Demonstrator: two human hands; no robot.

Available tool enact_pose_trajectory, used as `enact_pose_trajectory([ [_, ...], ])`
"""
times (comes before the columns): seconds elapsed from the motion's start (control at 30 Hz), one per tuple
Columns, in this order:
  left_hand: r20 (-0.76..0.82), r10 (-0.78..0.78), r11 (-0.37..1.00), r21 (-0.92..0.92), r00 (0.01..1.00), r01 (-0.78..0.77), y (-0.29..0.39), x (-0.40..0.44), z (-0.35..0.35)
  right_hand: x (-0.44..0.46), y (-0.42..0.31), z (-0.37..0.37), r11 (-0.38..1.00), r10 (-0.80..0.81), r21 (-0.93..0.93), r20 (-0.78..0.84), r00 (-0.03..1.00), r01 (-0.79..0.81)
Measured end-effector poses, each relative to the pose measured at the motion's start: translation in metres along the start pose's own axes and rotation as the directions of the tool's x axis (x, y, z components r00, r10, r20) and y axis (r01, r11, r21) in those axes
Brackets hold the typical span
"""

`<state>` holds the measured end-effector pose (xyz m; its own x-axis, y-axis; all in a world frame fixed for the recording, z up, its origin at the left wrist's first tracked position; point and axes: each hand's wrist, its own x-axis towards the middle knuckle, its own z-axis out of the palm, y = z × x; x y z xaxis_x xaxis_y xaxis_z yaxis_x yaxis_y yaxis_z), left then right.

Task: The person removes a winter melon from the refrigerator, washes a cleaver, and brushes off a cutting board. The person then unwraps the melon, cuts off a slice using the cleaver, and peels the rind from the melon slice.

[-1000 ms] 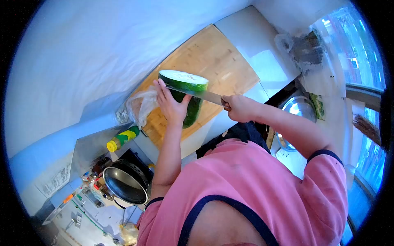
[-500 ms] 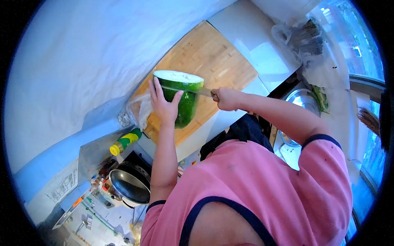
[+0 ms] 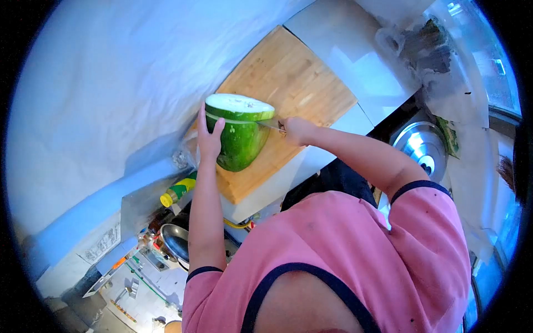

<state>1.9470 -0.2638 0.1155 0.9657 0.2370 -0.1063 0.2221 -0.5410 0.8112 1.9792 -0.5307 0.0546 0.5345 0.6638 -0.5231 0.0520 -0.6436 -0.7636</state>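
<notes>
A big green winter melon with a white cut face on top stands slightly tilted on the wooden cutting board. My left hand grips its left side, thumb towards me and the other fingers partly hidden. In my right hand is the handle of a knife, closed round by my fingers. Its blade is sunk into the melon's right side below the top. A pale cut line runs around the melon from the left hand towards the blade.
A bottle with a yellow cap lies left of the board, near a plastic bag. A dark pan is below it. At the right are a round metal lid and a bagged bundle. The wall borders the board.
My left hand has shifted left around the melon, its fingers now less visible. My right hand and the knife have moved slightly left. More of the pale cut line shows.
</notes>
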Motion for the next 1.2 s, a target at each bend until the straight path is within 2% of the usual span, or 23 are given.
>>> enact_pose_trajectory([
  [0.03,0.000,0.014,0.999,0.038,1.000,-0.014,0.002,0.007,0.001,0.012,0.003,-0.004,0.997,-0.038,-0.065,-0.020,0.999,0.037],
  [0.17,0.011,-0.017,0.997,-0.069,1.000,0.017,0.000,0.008,-0.004,0.012,0.016,0.009,0.999,-0.036,-0.010,-0.067,0.997,0.036],
  [0.23,0.001,-0.051,0.998,-0.044,0.999,0.051,-0.002,0.011,-0.005,-0.002,0.022,0.007,0.999,-0.050,-0.018,-0.081,0.995,0.049],
  [0.3,0.029,-0.046,0.987,-0.154,0.999,0.050,-0.018,0.016,-0.009,-0.010,0.020,0.002,1.000,-0.006,0.001,-0.070,0.997,0.006],
  [0.37,0.042,-0.029,0.992,-0.122,0.999,0.034,-0.028,0.023,-0.013,-0.003,0.021,0.001,0.999,0.031,0.019,-0.061,0.998,-0.030],
  [0.43,0.046,-0.057,0.977,-0.203,0.997,0.065,-0.033,0.023,-0.015,0.020,0.023,0.009,1.000,0.029,-0.009,-0.014,0.999,-0.029],
  [0.53,0.060,-0.036,0.986,-0.160,0.998,0.045,-0.042,0.023,-0.016,0.033,0.025,0.012,0.996,-0.073,0.036,-0.122,0.990,0.078],
  [0.67,0.079,-0.006,0.984,-0.178,0.997,0.020,-0.057,0.025,-0.022,0.031,0.025,0.011,0.998,-0.066,0.003,-0.098,0.993,0.067],
  [0.73,0.105,0.007,0.984,-0.178,0.994,0.012,-0.064,0.036,-0.023,0.026,0.028,0.015,1.000,0.003,0.002,-0.147,0.989,-0.003],
  [0.83,0.179,0.000,0.970,-0.240,0.984,0.044,-0.079,0.043,-0.037,0.014,0.018,0.004,0.999,0.012,-0.040,-0.039,0.999,-0.013],
  [0.87,0.144,0.017,0.996,-0.089,0.989,-0.004,-0.086,0.048,-0.045,0.012,0.012,-0.001,0.999,0.014,-0.031,-0.035,0.999,-0.015],
  [0.9,0.150,0.005,0.997,-0.081,0.989,0.007,-0.092,0.039,-0.051,0.009,0.007,-0.004,0.999,-0.028,-0.019,-0.004,1.000,0.028],
  [1.0,-0.118,-0.179,0.980,0.065,0.977,0.187,-0.044,0.032,-0.037,0.017,0.004,0.001,0.991,-0.125,0.055,-0.023,0.992,0.126],
  [1.03,-0.105,-0.181,0.978,0.083,0.978,0.190,-0.037,0.031,-0.029,0.018,-0.002,0.011,0.975,-0.185,0.118,-0.046,0.982,0.189],
  [1.1,-0.182,-0.033,0.986,0.154,0.983,0.062,-0.027,0.021,-0.010,0.007,-0.024,0.015,0.972,-0.135,0.185,-0.062,0.989,0.144],
  [1.13,-0.336,-0.055,0.921,0.347,0.940,0.178,-0.017,0.016,0.003,0.003,-0.032,0.017,0.969,-0.088,0.228,-0.067,0.994,0.101],
  [1.2,-0.334,-0.090,0.929,0.311,0.938,0.200,-0.011,0.026,0.001,0.011,-0.049,0.023,0.969,-0.090,0.231,0.009,0.996,0.085],
])
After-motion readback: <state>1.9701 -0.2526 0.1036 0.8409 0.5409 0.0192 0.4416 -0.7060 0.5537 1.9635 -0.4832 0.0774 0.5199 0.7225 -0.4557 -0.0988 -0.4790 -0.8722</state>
